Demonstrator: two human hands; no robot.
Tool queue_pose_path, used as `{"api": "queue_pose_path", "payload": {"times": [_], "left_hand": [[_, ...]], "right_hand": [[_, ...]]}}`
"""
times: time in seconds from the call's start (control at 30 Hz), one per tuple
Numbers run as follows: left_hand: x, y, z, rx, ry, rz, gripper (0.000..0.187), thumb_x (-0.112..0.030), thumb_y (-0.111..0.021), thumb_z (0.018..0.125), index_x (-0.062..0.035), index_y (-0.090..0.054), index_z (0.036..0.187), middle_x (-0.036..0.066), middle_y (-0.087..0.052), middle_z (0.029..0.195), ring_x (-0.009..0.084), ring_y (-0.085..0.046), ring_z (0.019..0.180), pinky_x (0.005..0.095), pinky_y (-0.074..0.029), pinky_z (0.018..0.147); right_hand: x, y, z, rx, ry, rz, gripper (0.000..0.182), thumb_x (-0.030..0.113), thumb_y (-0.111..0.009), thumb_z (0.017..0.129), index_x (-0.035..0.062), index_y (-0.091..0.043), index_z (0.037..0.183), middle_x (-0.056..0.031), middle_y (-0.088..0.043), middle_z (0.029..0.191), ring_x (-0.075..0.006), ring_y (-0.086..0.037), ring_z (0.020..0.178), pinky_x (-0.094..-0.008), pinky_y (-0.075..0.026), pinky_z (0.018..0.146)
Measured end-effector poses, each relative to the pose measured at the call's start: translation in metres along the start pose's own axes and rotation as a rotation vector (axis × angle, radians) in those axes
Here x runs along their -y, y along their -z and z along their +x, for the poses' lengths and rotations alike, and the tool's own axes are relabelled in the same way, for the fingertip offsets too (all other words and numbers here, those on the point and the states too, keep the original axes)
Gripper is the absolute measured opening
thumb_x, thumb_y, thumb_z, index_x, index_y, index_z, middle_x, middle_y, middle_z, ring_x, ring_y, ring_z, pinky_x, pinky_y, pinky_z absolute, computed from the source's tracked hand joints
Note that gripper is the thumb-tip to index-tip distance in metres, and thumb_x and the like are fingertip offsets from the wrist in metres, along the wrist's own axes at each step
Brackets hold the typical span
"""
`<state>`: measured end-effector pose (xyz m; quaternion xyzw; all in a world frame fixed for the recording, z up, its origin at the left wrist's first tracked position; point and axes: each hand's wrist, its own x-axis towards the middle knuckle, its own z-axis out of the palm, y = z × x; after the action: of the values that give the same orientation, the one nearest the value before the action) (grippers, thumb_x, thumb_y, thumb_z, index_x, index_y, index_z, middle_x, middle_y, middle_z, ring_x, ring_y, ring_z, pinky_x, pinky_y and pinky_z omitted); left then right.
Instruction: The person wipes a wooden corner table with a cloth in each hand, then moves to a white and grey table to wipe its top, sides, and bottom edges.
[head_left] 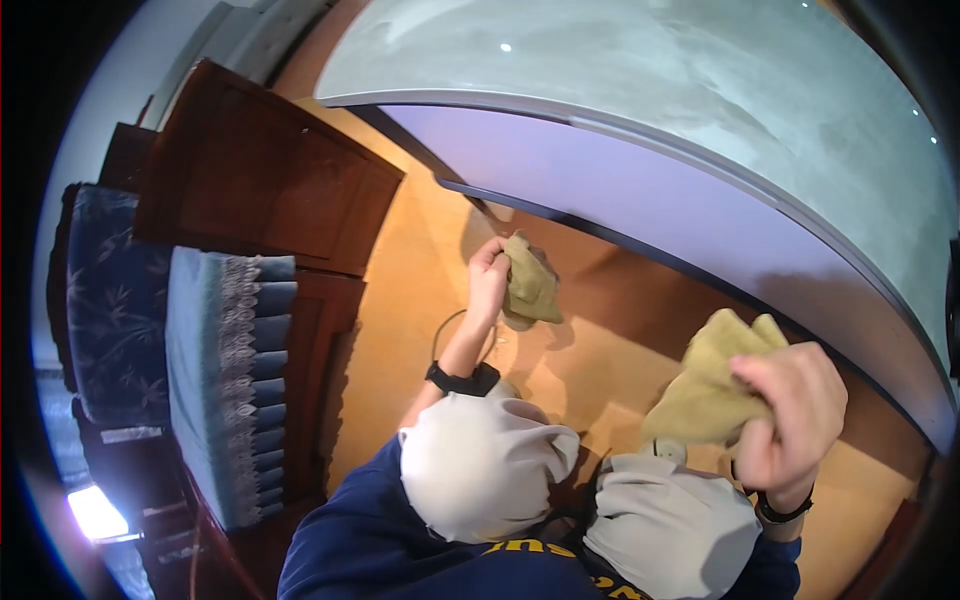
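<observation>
My left hand [487, 278] is closed on the edge of an olive-yellow cloth [530, 285], which hangs bunched below and beside the fingers, over the floor in front of my knees. Closer to the camera, my right hand [798, 408] pinches a second olive-yellow cloth [712, 385] between thumb and fingers. That cloth is folded and spreads out to the left of the hand. The two cloths are apart from each other. A black watch [465, 380] is on my left wrist, and a dark band [785, 508] circles the right one.
A cabinet with a pale marbled top [620, 60] and a smooth lilac front panel [600, 170] stands before me. Dark wooden furniture [260, 170] and a blue lace-trimmed cloth cover [205, 380] are on the left. A thin cable [437, 335] lies on the wood-coloured floor [385, 400].
</observation>
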<state>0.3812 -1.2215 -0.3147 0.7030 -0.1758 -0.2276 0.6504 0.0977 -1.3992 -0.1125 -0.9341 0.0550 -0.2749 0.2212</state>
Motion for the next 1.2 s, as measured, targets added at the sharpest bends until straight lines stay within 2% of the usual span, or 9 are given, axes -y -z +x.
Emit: {"api": "queue_pose_path", "payload": {"times": [0.23,0.4,0.53,0.6,0.63,0.67,0.77,1.0,1.2], "left_hand": [[-0.118,0.057,0.012,-0.363,-0.519,-0.225,0.026,-0.009,-0.038,0.088,0.0015,-0.058,0.101,0.009,-0.060,0.098,0.0177,-0.060,0.087,0.0320,-0.049,0.081],[-0.211,0.060,0.019,-0.303,-0.805,-0.423,0.031,-0.017,-0.037,0.091,0.0007,-0.053,0.111,0.014,-0.061,0.101,0.0236,-0.062,0.091,0.0367,-0.052,0.079],[-0.233,0.018,0.045,0.053,-0.833,-0.172,0.033,-0.006,-0.035,0.085,0.0015,-0.054,0.111,0.013,-0.060,0.100,0.0186,-0.061,0.083,0.0324,-0.052,0.076],[-0.228,-0.036,0.051,0.324,-0.827,-0.013,0.026,0.002,-0.036,0.080,-0.0018,-0.058,0.094,0.009,-0.063,0.093,0.0174,-0.060,0.081,0.0288,-0.049,0.073],[-0.225,-0.062,0.057,0.413,-1.091,0.235,0.022,0.004,-0.045,0.073,-0.0062,-0.060,0.086,0.007,-0.065,0.090,0.0191,-0.061,0.083,0.0302,-0.049,0.072],[-0.229,-0.077,0.056,0.391,-1.395,0.608,0.024,0.003,-0.052,0.066,-0.0098,-0.062,0.084,0.004,-0.065,0.091,0.0208,-0.060,0.083,0.0310,-0.050,0.072],[-0.233,-0.114,0.030,0.350,-1.370,0.689,0.032,-0.003,-0.051,0.073,-0.0092,-0.064,0.102,0.003,-0.067,0.102,0.0221,-0.060,0.082,0.0323,-0.048,0.076],[-0.221,-0.082,0.055,0.052,-1.511,0.960,0.036,-0.031,-0.057,0.080,-0.0084,-0.063,0.106,0.010,-0.063,0.110,0.0276,-0.060,0.099,0.0400,-0.048,0.087],[-0.208,-0.037,0.059,-0.252,-1.280,0.940,0.038,-0.014,-0.051,0.078,-0.0032,-0.061,0.114,0.012,-0.061,0.118,0.0299,-0.055,0.110,0.0408,-0.039,0.096]], "right_hand": [[-0.037,-0.013,-0.026,-0.431,-0.393,0.188,0.025,-0.001,-0.037,0.057,-0.0055,-0.054,0.075,-0.0137,-0.048,0.075,-0.0219,-0.047,0.070,-0.0295,-0.040,0.070],[-0.043,0.027,-0.063,-1.149,-0.612,0.467,0.038,0.005,-0.033,0.073,-0.0084,-0.051,0.104,-0.0211,-0.054,0.103,-0.0341,-0.059,0.092,-0.0393,-0.053,0.081],[-0.051,0.030,-0.038,-1.534,-0.077,-0.018,0.030,0.007,-0.069,0.077,-0.0090,-0.054,0.097,-0.0187,-0.052,0.113,-0.0299,-0.058,0.102,-0.0386,-0.054,0.084],[-0.053,0.030,-0.036,-1.062,-0.342,-1.024,0.030,-0.001,-0.070,0.073,-0.0046,-0.056,0.100,-0.0166,-0.054,0.113,-0.0282,-0.058,0.100,-0.0345,-0.054,0.082],[-0.056,0.021,-0.012,-1.408,-0.270,-0.085,0.028,0.001,-0.059,0.080,-0.0046,-0.055,0.107,-0.0168,-0.055,0.113,-0.0271,-0.056,0.103,-0.0363,-0.051,0.084],[-0.064,0.015,-0.005,-1.228,-0.317,-0.211,0.030,0.001,-0.048,0.084,-0.0045,-0.054,0.113,-0.0163,-0.056,0.114,-0.0256,-0.056,0.101,-0.0354,-0.048,0.088],[-0.079,0.017,0.014,-0.660,-0.115,-0.808,0.035,0.005,-0.044,0.079,-0.0016,-0.061,0.109,-0.0121,-0.063,0.109,-0.0285,-0.058,0.099,-0.0387,-0.040,0.091],[-0.098,-0.006,0.008,-0.870,-0.042,-0.969,0.033,0.019,-0.044,0.080,0.0049,-0.064,0.103,-0.0088,-0.064,0.105,-0.0258,-0.057,0.097,-0.0368,-0.037,0.090],[-0.086,-0.007,0.011,-0.889,-0.199,-0.789,0.030,0.021,-0.047,0.074,0.0070,-0.062,0.095,-0.0074,-0.062,0.100,-0.0268,-0.053,0.096,-0.0403,-0.034,0.090]]}}
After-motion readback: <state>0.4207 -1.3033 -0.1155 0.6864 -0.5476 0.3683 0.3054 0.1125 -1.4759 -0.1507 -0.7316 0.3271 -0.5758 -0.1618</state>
